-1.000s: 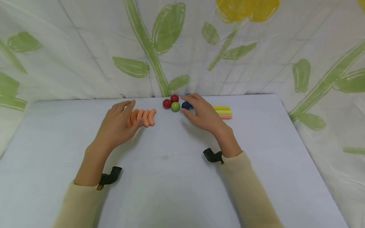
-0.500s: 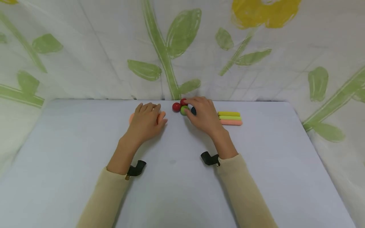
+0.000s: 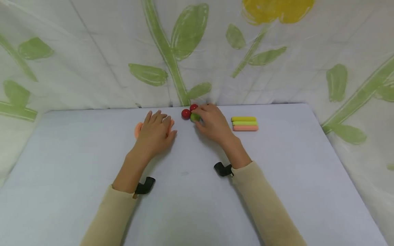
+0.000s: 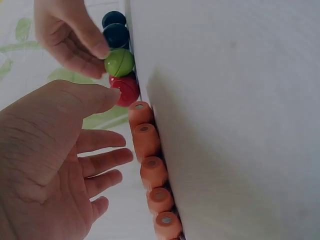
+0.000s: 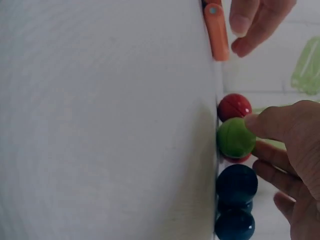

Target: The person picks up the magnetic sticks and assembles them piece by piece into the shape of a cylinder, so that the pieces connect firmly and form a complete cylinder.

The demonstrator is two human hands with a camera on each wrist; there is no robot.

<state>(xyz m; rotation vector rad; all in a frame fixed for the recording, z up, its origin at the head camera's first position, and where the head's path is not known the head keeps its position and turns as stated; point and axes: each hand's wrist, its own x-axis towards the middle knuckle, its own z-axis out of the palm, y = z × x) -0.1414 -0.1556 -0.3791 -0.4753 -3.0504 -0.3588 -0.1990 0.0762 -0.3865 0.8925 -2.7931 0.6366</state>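
- Two cream sleeves (image 3: 101, 212), each with a black wrist mount (image 3: 145, 185), reached forward over a white table (image 3: 181, 212).
- The left hand (image 3: 154, 138) hung with fingers apart, gripping nothing, above a row of curved orange pieces (image 4: 153, 171); whether a fingertip touched them could not be told. A second earlier it had been at the row's left end; now it covered the middle.
- The right hand (image 3: 212, 124) pinched a green ball (image 3: 195, 117) between thumb and fingertips, near the table's far edge. That thumb and those fingers had been around a dark blue ball a second earlier; the shift suggested that work had passed to the green one.
- To the right, yellow, lime and peach sticks (image 3: 244, 123) lay side by side, now uncovered by the hand.
- Red balls (image 3: 186, 114) sat just beyond the green one, with dark blue balls (image 5: 237, 183) on its other side.
- Behind rose a white backdrop (image 3: 104, 41) with painted green leaves.
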